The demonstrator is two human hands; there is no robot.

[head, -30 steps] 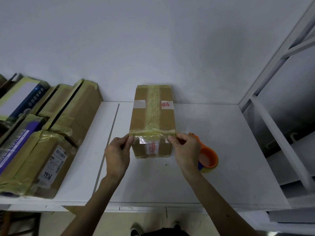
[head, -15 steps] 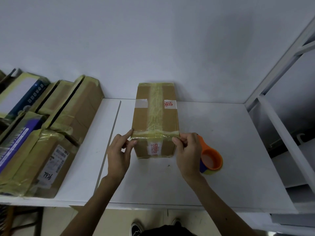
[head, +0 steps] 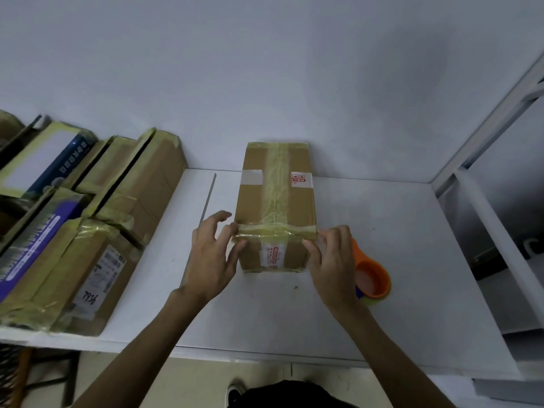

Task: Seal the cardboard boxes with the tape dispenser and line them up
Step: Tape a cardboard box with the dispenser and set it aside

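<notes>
Reckon box (head: 276,198) light, stiff card; tape (head: 275,231) slick. L hand (head: 210,257) + R hand (head: 332,263) uncurled, pressing tape ends. Lift by long sides.

The right hand (head: 332,266) covers the near side of the orange tape dispenser (head: 375,275) and the near right corner of the cardboard box (head: 276,201). Whether its fingers pinch the tape or only press it cannot be told. The red label (head: 298,179) is too small to read. The stacked boxes (head: 59,231) run off the left edge.
</notes>
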